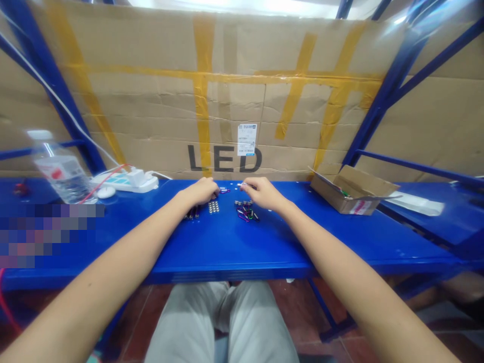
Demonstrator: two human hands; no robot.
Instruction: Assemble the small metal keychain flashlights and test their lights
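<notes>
Blue tabletop (227,247): glossy, under both hands
Left hand (204,190): curled, grip can't tell
Silver discs (214,207): round, neat grid
Purple clip (225,191): slim, between hands
Clip pile (244,217): purple/green, jumbled
Right hand (260,191): pinching slim silvery piece (240,185)

Flat blue table (230,247), small round silvery pieces (214,207) and slender multicoloured clips (247,216) lay toward its far edge, open brown cardboard box (342,201) stood toward its right.
</notes>
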